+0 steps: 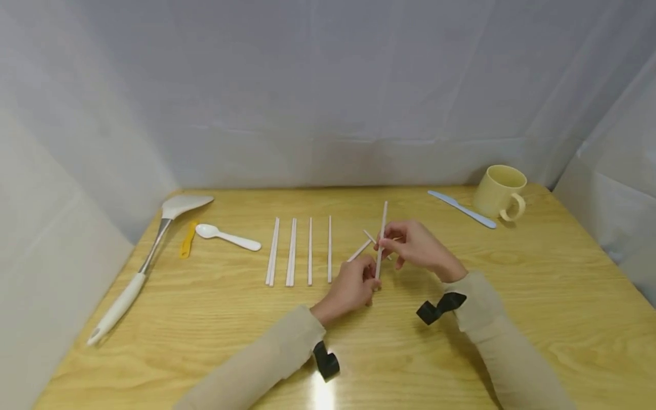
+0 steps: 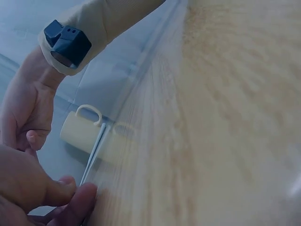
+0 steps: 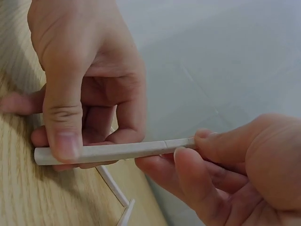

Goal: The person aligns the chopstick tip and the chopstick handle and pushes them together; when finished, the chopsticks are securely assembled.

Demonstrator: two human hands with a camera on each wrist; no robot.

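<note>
A pale chopstick is held between both hands, tilted upward away from the person. My left hand pinches its near, thicker end between thumb and fingers. Farther up the stick, my right hand grips it by the fingertips; the right wrist view shows the chopstick spanning both hands. Behind the hands, two more chopsticks lie crossed on the table, partly hidden. Left of them is a row: two touching pairs and two single chopsticks.
A white spoon, a small yellow plastic piece and a long white-handled ladle-like utensil lie at the left. At the back right, a light-blue knife lies beside a yellow mug. White cloth hangs behind the wooden table.
</note>
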